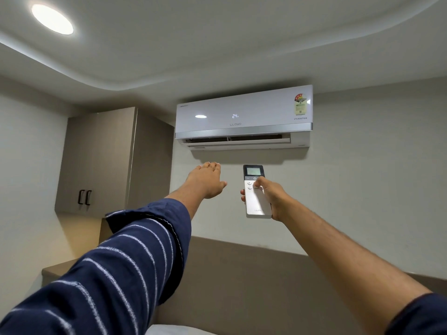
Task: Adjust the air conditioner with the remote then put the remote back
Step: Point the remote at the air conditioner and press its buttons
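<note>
Nearest the lens, a navy sleeve (116, 269) with thin white stripes covers the left forearm, which reaches up and forward. Left hand (208, 181): flat, palm away from the camera, fingers (210, 165) extended and held together, gripping nothing, raised just below the left end of the air conditioner (244, 117) without touching it. Right hand (269, 197): closed around the remote (257, 192), thumb pressed on the button area below the small screen, remaining fingertips wrapped round its left edge. Remote: white body, dark upper section, held upright in the air, top end pointing towards the unit and lying directly beneath it. Air conditioner: white wall-mounted unit high on the wall, front panel displaying 24, lower louvre open, a coloured rating label at its upper right corner. Cabinet (99, 163): brown, 2 dark handles, mounted on the wall at left. Ceiling light (52, 19): round, lit, upper left.
</note>
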